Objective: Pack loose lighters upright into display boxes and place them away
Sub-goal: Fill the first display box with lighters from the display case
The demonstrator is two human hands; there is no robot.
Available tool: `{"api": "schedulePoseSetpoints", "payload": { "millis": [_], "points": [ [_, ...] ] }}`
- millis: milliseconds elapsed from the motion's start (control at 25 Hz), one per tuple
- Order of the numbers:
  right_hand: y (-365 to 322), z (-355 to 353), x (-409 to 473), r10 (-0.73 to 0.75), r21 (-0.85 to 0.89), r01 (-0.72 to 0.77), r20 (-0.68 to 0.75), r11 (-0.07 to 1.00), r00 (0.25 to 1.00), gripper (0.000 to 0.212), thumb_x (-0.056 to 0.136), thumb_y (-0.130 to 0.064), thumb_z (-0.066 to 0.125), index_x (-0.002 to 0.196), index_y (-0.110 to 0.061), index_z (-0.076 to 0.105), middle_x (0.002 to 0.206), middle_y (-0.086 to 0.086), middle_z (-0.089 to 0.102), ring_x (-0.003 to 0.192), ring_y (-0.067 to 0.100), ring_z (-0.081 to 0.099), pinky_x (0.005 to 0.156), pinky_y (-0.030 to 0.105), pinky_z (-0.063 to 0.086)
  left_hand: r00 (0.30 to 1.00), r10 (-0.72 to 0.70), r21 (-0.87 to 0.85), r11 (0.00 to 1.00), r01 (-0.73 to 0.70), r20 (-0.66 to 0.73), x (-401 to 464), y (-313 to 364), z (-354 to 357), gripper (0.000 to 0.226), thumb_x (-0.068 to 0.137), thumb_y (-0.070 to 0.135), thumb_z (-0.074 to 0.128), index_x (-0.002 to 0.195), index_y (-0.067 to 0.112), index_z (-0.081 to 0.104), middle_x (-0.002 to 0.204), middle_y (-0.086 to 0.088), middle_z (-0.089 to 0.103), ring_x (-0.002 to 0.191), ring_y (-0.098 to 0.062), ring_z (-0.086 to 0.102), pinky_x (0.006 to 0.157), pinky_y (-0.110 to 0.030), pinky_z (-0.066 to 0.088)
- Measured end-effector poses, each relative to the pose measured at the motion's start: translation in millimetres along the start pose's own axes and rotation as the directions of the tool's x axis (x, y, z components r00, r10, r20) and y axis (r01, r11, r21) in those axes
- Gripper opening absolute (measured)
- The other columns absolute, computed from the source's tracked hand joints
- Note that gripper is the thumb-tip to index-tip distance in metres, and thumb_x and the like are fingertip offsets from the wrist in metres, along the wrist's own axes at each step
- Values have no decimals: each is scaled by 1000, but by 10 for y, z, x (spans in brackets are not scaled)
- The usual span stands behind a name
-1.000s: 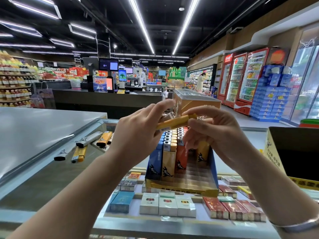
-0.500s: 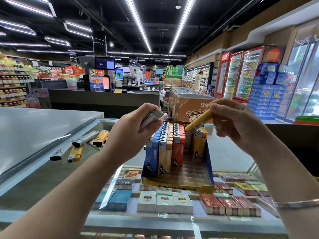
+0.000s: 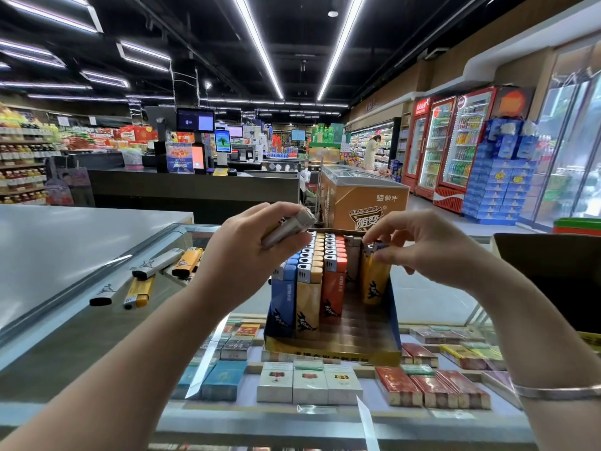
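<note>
- Left hand (image 3: 250,252): fingers curled round a grey lighter (image 3: 286,227), held tilted above the display box (image 3: 331,348).
- Right hand (image 3: 432,245): fingers pinch the top of a yellow lighter (image 3: 374,278) standing upright in the box's right row.
- The box sits on the glass desk (image 3: 81,323); four loose lighters (image 3: 153,275) lie to its left.

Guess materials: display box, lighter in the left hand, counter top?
Display box: likely printed cardboard, thin folded walls, glossy. Grey lighter gripped by left hand: probably matte plastic body. Counter top: glass, packs visible beneath, reflections.
</note>
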State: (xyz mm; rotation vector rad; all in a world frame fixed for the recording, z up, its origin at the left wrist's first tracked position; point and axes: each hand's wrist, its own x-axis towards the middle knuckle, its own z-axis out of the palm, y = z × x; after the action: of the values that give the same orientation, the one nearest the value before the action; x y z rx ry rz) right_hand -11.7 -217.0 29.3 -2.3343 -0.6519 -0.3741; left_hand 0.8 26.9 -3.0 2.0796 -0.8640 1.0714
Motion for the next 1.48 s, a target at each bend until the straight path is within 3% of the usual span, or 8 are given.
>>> {"api": "schedulePoseSetpoints", "payload": {
  "millis": [200, 640, 720, 800, 920, 1000, 1200, 1480],
  "points": [
    [12, 60, 21, -60, -145, 52, -55, 988, 997, 26, 74, -5, 74, 78, -28, 61, 78, -2, 59, 67, 5, 52, 60, 16, 44, 1000, 10, 0, 1000, -10, 3, -5, 12, 5, 30, 83, 46, 54, 109, 33, 60, 91, 13, 64, 71, -6, 60, 56, -33, 53],
    [-14, 159, 1, -140, -407, 86, -106, 909, 984, 7, 78, -24, 71, 81, -22, 65, 75, -14, 49, 65, 4, 47, 57, 25, 36, 1000, 5, -18, 1000, -5, 27, -14, 118, 3, 18, 85, 35, 60, 100, 26, 62, 87, 14, 62, 69, -5, 60, 55, -32, 52],
    [-52, 173, 0, -210, -311, 136, -217, 941, 953, 3, 79, -25, 69, 80, -24, 66, 70, -14, 52, 59, 4, 47, 54, 19, 35, 999, 20, 14, 1000, -20, 27, -10, 133, -12, 17, 83, 33, 62, 97, 23, 63, 86, 11, 62, 67, -7, 59, 52, -36, 52],
    [-143, 204, -9, -242, -39, 240, -272, 970, 932, 7, 77, -26, 69, 83, -28, 66, 66, -10, 57, 61, 6, 52, 54, 14, 42, 998, 50, 58, 997, -51, 28, -4, 162, -23, 25, 81, 39, 62, 95, 19, 64, 87, 7, 64, 66, -10, 60, 50, -37, 51],
    [-261, 317, -26, -303, 225, 342, -192, 912, 933, 20, 71, -30, 67, 91, -32, 66, 66, -5, 57, 59, 12, 53, 52, 19, 48, 991, 124, 122, 984, -128, 39, -5, 237, -24, 25, 80, 42, 61, 88, 18, 64, 83, 9, 62, 59, -7, 55, 45, -26, 45],
    [-283, 368, -26, -323, 266, 360, -173, 894, 930, 19, 70, -28, 69, 89, -30, 68, 63, -1, 55, 56, 19, 51, 52, 28, 47, 986, 163, 184, 969, -166, 31, -2, 279, -18, 25, 81, 42, 61, 85, 17, 64, 78, 9, 59, 54, -6, 47, 44, -20, 37],
    [-282, 383, -26, -285, 369, 341, -200, 865, 938, 8, 76, -28, 66, 83, -24, 67, 54, 2, 60, 44, 13, 52, 45, 23, 46, 982, 187, 192, 963, -188, 24, 0, 337, -25, 32, 80, 47, 59, 89, 17, 66, 80, 15, 52, 56, -2, 44, 48, -17, 34],
    [-191, 305, 25, -44, 523, 246, -369, 816, 929, 16, 75, -16, 65, 74, -17, 49, 63, 5, 61, 51, 18, 56, 45, 25, 49, 986, 145, 176, 972, -157, 80, -25, 368, -24, 35, 85, 41, 46, 103, 16, 62, 86, 18, 50, 55, 14, 39, 48, -10, 24]
  ]
}}
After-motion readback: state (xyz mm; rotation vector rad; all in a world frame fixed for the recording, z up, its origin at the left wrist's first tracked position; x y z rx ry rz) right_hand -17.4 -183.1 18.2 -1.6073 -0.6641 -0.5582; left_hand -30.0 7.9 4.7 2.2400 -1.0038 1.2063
